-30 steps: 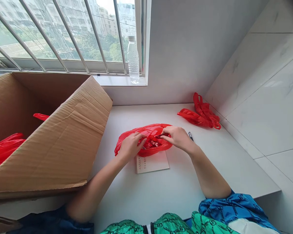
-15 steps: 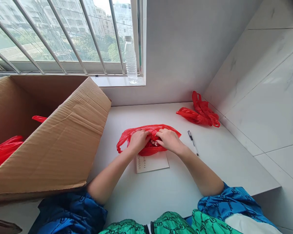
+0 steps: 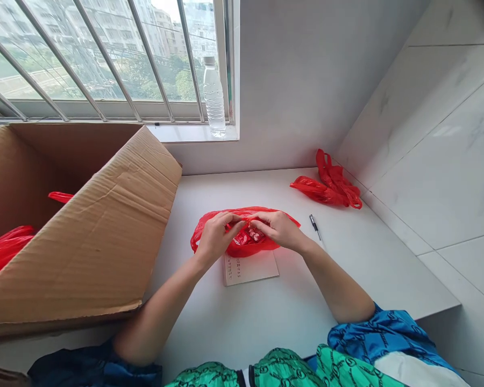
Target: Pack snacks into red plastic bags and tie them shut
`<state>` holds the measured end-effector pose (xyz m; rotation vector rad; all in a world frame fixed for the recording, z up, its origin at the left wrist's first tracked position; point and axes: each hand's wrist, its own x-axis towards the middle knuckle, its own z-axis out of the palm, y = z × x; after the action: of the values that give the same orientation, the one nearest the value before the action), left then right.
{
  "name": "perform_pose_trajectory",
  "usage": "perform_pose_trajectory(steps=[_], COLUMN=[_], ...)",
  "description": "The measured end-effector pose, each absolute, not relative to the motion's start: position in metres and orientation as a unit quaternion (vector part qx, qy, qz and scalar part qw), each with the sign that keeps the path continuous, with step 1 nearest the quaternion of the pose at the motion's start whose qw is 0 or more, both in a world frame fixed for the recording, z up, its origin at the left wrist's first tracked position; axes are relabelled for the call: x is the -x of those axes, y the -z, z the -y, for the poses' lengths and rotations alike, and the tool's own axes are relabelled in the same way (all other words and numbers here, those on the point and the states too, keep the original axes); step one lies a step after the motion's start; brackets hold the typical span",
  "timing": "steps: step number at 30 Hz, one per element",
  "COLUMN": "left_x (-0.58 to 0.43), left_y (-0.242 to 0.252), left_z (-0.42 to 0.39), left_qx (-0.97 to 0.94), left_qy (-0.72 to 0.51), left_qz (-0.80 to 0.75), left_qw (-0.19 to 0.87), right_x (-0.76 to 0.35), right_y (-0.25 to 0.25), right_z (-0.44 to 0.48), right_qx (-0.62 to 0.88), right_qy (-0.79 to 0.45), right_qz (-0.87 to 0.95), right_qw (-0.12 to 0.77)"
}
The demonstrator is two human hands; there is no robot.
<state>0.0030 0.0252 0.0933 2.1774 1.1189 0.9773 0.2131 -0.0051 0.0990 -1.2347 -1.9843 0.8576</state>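
While L hand [image 3: 216,239] and R hand [image 3: 278,228] pinch the top edge of the red plastic bag [image 3: 250,248], fingers closed on film, keep tension even.

Two hands [image 3: 216,239] [image 3: 278,228], three red plastic bags [image 3: 262,246] [image 3: 331,188] [image 3: 4,252], one pen [image 3: 315,227], one water bottle [image 3: 213,99], one cardboard box [image 3: 92,242].

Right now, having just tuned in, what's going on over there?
A person's left hand and right hand are gripping the opening of a red plastic bag, with something printed showing inside. The bag lies on a numbered paper sheet on a white counter. A pen and a second red bag lie to the right; a cardboard box sits left.
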Motion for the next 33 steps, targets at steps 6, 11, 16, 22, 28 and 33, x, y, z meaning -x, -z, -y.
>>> perform_pose_trajectory(steps=[6, 11, 16, 22, 28, 33], left_x=[0.0, 0.006, 0.011, 0.011, 0.012, 0.017], left_y=[-0.097, -0.091, -0.089, -0.085, -0.083, -0.081], left_z=[-0.025, -0.033, -0.035, -0.034, -0.036, -0.031], left_qx=[-0.809, -0.835, -0.845, -0.865, -0.888, -0.89], left_qy=[-0.323, -0.166, -0.029, 0.035, 0.0, -0.135], left_qz=[-0.417, -0.504, -0.527, -0.498, -0.451, -0.396], left_qw=[0.261, 0.144, 0.08, 0.051, 0.089, 0.184], right_x=[-0.217, -0.219, -0.217, -0.202, -0.197, -0.203], right_y=[-0.099, -0.094, -0.084, -0.078, -0.075, -0.077], right_z=[0.001, -0.002, -0.003, 0.005, 0.005, 0.002], right_qx=[0.429, 0.575, 0.637, 0.547, 0.562, 0.52], right_qy=[-0.478, -0.214, -0.036, -0.147, -0.221, -0.253], right_qz=[0.697, 0.759, 0.762, 0.816, 0.792, 0.799], right_qw=[0.32, 0.215, 0.116, 0.113, 0.092, 0.166])
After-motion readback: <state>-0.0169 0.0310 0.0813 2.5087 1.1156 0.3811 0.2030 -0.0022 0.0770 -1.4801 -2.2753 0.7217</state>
